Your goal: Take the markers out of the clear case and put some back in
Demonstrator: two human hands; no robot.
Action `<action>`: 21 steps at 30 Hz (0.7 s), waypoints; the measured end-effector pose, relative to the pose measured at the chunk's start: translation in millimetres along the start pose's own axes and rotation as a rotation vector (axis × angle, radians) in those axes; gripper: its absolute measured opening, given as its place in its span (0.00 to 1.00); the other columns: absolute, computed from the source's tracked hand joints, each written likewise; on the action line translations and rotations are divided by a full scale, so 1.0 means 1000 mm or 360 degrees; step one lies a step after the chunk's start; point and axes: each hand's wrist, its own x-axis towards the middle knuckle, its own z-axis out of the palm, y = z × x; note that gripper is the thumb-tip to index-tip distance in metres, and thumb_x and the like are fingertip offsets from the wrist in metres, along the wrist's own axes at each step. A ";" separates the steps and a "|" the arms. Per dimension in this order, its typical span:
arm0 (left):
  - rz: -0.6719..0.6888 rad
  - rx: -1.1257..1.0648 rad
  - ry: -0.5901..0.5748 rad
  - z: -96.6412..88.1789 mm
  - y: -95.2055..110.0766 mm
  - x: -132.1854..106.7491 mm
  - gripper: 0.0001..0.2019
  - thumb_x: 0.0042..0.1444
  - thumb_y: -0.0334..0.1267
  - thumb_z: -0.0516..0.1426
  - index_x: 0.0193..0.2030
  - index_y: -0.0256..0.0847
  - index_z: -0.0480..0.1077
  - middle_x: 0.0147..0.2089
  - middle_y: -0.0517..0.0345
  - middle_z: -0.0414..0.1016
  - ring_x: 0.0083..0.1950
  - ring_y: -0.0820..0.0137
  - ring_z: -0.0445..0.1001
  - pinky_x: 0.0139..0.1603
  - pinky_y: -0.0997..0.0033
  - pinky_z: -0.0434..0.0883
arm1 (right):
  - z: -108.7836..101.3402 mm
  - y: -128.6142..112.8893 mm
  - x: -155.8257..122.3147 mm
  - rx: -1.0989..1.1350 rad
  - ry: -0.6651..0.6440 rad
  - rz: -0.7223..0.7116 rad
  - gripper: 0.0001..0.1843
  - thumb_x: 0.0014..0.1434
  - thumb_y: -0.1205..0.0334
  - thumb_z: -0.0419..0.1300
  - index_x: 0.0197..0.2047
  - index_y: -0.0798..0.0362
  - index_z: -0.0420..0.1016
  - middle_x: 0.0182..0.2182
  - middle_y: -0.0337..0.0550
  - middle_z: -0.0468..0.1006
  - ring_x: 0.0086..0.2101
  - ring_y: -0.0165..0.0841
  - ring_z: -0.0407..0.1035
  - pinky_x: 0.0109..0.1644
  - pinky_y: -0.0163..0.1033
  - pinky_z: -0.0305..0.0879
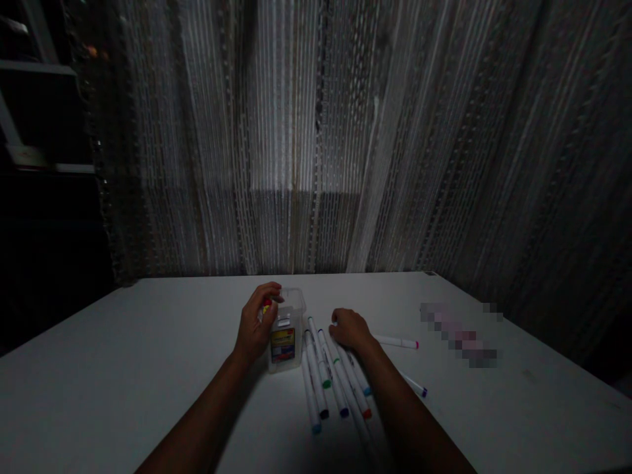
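A clear plastic box [288, 329] with a coloured label stands upright on the white table [148, 368]. My left hand [255, 324] curls around its left side at the rim, the fingers closed on something small with red and yellow on it. My right hand [349, 329] rests knuckles up on a loose row of several white markers [328, 375] with coloured caps, fingers curled down onto them. Whether it grips one is hidden.
A white marker with a pink cap [397, 342] lies to the right of my right hand, and another with a purple cap [415, 386] lies beside my forearm. A blurred patch [459, 332] sits further right. A pale ribbed curtain [316, 131] hangs behind the table.
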 end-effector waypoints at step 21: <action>0.0015 -0.0030 -0.0018 0.000 -0.001 -0.001 0.13 0.57 0.46 0.47 0.40 0.38 0.64 0.45 0.52 0.64 0.42 0.68 0.68 0.45 0.67 0.65 | -0.002 -0.002 -0.002 -0.0042 -0.0021 0.0009 0.12 0.51 0.64 0.52 0.38 0.55 0.71 0.39 0.51 0.75 0.40 0.39 0.69 0.38 0.38 0.58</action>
